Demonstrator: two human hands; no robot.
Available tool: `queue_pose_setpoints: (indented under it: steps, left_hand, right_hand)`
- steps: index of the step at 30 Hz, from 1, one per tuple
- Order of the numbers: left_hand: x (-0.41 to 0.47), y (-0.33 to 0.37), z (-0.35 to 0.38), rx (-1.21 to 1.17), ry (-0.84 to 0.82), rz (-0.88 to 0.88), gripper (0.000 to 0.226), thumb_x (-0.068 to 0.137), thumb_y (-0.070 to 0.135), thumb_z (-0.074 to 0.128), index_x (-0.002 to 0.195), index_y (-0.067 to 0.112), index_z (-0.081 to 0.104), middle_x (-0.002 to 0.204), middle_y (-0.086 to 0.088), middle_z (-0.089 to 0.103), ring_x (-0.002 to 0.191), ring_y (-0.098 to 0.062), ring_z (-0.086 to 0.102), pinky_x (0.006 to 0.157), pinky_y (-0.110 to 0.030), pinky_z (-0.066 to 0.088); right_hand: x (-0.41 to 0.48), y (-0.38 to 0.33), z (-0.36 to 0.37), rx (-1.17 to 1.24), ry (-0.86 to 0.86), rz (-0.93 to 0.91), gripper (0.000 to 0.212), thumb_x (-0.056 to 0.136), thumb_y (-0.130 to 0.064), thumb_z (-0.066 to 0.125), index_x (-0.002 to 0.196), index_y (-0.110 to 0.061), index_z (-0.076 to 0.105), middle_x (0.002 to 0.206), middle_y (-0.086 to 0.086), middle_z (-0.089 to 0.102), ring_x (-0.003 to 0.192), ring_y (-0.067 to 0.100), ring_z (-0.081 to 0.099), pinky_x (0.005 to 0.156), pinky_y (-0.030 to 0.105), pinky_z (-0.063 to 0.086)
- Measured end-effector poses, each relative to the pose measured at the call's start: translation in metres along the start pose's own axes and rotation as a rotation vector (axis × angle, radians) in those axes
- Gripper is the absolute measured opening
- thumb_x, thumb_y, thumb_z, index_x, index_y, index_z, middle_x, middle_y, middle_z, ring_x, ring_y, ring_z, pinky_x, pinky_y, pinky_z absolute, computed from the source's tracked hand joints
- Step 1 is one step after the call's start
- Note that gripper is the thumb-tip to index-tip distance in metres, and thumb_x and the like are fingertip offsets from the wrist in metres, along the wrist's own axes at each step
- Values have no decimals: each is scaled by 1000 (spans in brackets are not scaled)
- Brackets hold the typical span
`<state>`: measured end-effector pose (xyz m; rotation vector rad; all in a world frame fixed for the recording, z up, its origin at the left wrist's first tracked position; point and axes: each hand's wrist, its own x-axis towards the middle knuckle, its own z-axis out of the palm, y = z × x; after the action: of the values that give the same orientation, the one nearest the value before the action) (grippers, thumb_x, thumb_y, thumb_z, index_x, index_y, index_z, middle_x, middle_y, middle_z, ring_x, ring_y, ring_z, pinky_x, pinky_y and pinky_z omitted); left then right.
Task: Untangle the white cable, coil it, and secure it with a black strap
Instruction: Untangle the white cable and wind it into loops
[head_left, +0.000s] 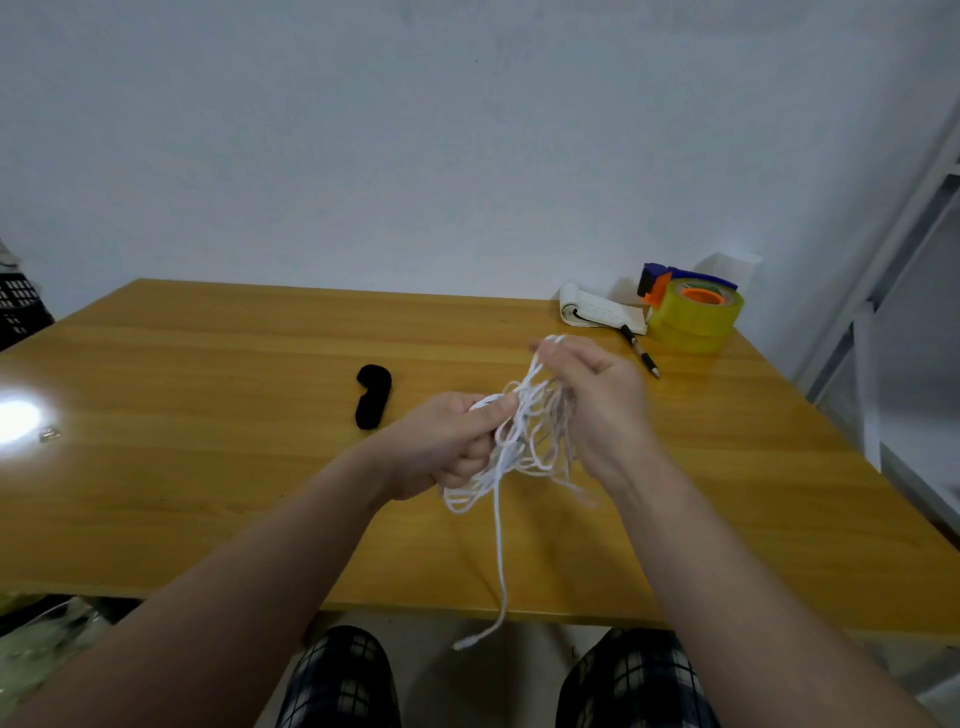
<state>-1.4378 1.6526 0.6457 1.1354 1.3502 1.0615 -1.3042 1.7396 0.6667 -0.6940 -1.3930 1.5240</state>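
- Left hand (447, 441) closed on the white cable (519, 441), grip pinching a bunch of loops at the left side of the tangle.
- Right hand (592, 395) raised a little higher, fingers closed on a strand pulled up out of the top of the tangle.
- Cable held above the bench (208, 493), loose loops drooping between the hands, one long end hanging past the near edge with a plug at its tip.
- Black strap (373, 396) lying flat on the bench, left of the hands and apart from them.
- No containers to be seen on the bench.
- At the far right corner: a notepad (602, 312), a pen (640, 357) just in front of it, and a tape dispenser (693, 306) holding a roll of yellowish tape on an orange core.
- Bench of glossy orange-brown wood, bright glare at the left edge.
- Plain pale wall (415, 145) behind; white metal frame at the right.
- Writing on the notepad too small to read.
- Checked trousers visible below the bench edge.
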Motion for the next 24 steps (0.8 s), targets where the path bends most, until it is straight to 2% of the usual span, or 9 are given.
queue_pose_setpoints:
  steps: [2, 4, 7, 9, 11, 14, 19, 22, 24]
  left_hand:
    - [0, -11, -1, -72, 81, -35, 34, 94, 39, 49, 69, 17, 45, 47, 7, 22, 37, -6, 15, 39, -17, 8]
    - [-2, -23, -6, -121, 277, -62, 33, 95, 30, 53, 66, 18, 44, 44, 8, 25, 35, -6, 17, 37, -14, 10]
    - [2, -28, -19, -176, 596, -23, 36, 92, 23, 58, 59, 18, 45, 41, 8, 26, 34, -8, 19, 37, -12, 16]
    - [8, -25, -29, -185, 749, 9, 38, 90, 21, 59, 56, 17, 43, 43, 5, 28, 34, -9, 22, 36, -14, 18]
    - [13, -21, -36, -184, 846, 21, 33, 89, 20, 58, 60, 16, 42, 49, 1, 29, 37, -12, 23, 36, -16, 19]
    - [15, -16, -41, -232, 927, 72, 29, 88, 15, 55, 62, 14, 42, 50, -1, 30, 33, -9, 24, 35, -12, 19]
    - [15, 2, -41, -458, 902, 191, 33, 91, 12, 53, 61, 15, 41, 35, 11, 29, 28, -3, 21, 34, -10, 14]
    - [17, 3, -37, -514, 887, 236, 34, 94, 17, 53, 62, 15, 41, 37, 10, 28, 29, -4, 20, 33, -11, 15]
    - [17, 1, -33, -497, 836, 252, 36, 96, 20, 52, 62, 15, 40, 37, 10, 27, 29, -3, 20, 34, -11, 15]
  right_hand:
    - [9, -9, -10, 281, 15, 71, 11, 91, -7, 56, 89, -4, 66, 64, -7, 66, 53, 6, 58, 53, 22, 50]
    - [18, -16, -30, 307, -2, 56, 16, 90, -9, 56, 100, -1, 64, 69, -4, 66, 60, 8, 60, 62, 27, 55]
    - [17, -14, -50, 87, -28, 29, 22, 77, -19, 67, 96, -8, 71, 91, 2, 70, 93, 20, 62, 92, 45, 48]
    - [13, -4, -55, -81, 6, 29, 7, 76, -20, 71, 82, -17, 75, 78, -5, 72, 91, 19, 62, 95, 44, 48]
    - [10, 1, -58, -211, 34, -5, 10, 79, -20, 73, 69, -23, 74, 55, -11, 63, 76, 13, 60, 87, 30, 52]
    - [10, 7, -69, -537, -130, -31, 15, 80, -22, 73, 95, -22, 75, 73, -19, 64, 79, -3, 59, 81, 18, 47]
    - [20, 24, -89, -1570, -339, -167, 60, 91, -18, 53, 139, -48, 32, 100, -8, 40, 88, 15, 49, 72, 29, 45]
    - [24, 32, -90, -1550, -180, -255, 56, 88, -9, 53, 133, -41, 46, 105, -2, 42, 101, 19, 44, 82, 29, 37]
    - [24, 34, -85, -1259, -65, -230, 31, 85, -10, 57, 106, -32, 65, 91, -4, 50, 90, 18, 50, 73, 30, 39]
